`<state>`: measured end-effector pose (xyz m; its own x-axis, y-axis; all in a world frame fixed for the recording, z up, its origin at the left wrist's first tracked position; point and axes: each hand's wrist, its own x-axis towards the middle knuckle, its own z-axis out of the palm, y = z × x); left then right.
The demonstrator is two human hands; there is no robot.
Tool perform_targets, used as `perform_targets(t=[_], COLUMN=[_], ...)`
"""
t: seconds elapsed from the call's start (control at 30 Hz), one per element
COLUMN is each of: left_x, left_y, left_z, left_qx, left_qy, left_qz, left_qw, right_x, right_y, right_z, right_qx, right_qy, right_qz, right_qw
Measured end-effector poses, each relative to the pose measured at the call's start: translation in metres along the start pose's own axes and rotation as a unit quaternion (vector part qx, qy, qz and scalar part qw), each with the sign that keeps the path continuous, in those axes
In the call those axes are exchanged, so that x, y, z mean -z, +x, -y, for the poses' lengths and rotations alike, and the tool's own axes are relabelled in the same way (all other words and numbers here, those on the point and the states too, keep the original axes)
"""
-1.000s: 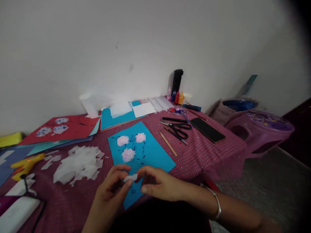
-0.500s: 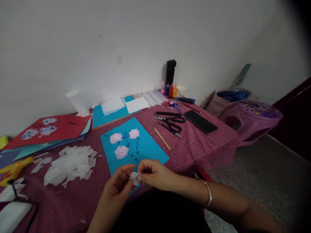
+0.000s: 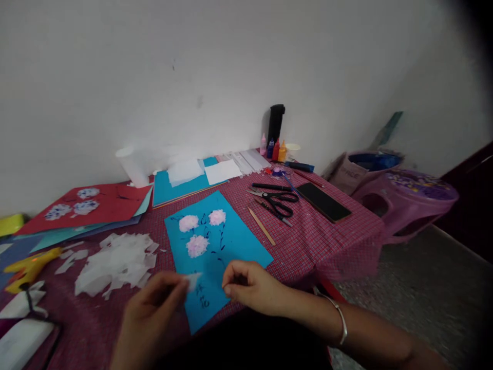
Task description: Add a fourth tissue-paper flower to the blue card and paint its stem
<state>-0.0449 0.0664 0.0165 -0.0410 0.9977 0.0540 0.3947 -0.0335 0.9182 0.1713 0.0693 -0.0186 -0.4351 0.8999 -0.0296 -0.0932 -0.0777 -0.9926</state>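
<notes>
My left hand (image 3: pixel 156 308), a little blurred, pinches a small piece of thin white paper (image 3: pixel 193 280) between thumb and fingertips. To its right, my right hand (image 3: pixel 250 288) hovers over the lower right of a blue sheet (image 3: pixel 242 239), thumb and forefinger together; whatever is between them is too small to make out. Three pale pink fluffy paper flowers (image 3: pixel 197 246) sit on the blue sheet, with dark painted leaves and stems around them. Dark lettering shows near its lower edge. Left of the sheet lies a pile of torn white paper pieces (image 3: pixel 119 262).
A yellow glue gun (image 3: pixel 33 267) rests at the left, below a red sheet with flowers (image 3: pixel 111 203). Scissors (image 3: pixel 275 198), a pencil (image 3: pixel 262 226) and a phone (image 3: pixel 323 201) lie to the right. Paint bottles (image 3: pixel 276 150) stand at the back. A pink stool (image 3: pixel 408 205) is beyond the table.
My hands have parted: the left moved left and down with the white paper piece, while the right stays near the sheet. The lettering on the blue sheet is now uncovered.
</notes>
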Motion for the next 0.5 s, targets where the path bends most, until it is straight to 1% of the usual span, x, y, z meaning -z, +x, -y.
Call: perform_targets(t=[0.07,0.1,0.17,0.2,0.27,0.37,0.43,0.5], left_x=[0.034,0.051,0.079,0.089,0.101,0.105,0.111,0.127], left_y=[0.017,0.027,0.049,0.059,0.076,0.092,0.096,0.098], left_z=[0.004,0.007,0.018,0.025,0.039,0.056,0.061,0.059], left_qx=[-0.009,-0.010,-0.007,-0.001,0.004,0.005,0.004,0.010], left_qy=[0.069,0.115,0.206,0.252,0.295,0.357,0.388,0.406], left_qz=[-0.079,-0.093,-0.097,-0.072,-0.080,-0.117,-0.138,-0.149], left_qw=[0.994,0.989,0.974,0.965,0.952,0.927,0.911,0.902], right_x=[0.007,0.012,0.022,0.026,0.035,0.043,0.047,0.054], right_y=[0.000,0.000,0.001,0.001,0.004,0.006,0.004,0.002], right_z=[0.002,0.004,0.006,0.006,0.006,0.006,0.007,0.007], right_qx=[0.012,0.020,0.032,0.034,0.032,0.037,0.046,0.054], right_qy=[-0.031,-0.047,-0.072,-0.080,-0.098,-0.142,-0.174,-0.197], right_qz=[-0.008,-0.017,-0.032,-0.037,-0.050,-0.067,-0.082,-0.097], right_qw=[0.999,0.999,0.996,0.995,0.993,0.987,0.980,0.974])
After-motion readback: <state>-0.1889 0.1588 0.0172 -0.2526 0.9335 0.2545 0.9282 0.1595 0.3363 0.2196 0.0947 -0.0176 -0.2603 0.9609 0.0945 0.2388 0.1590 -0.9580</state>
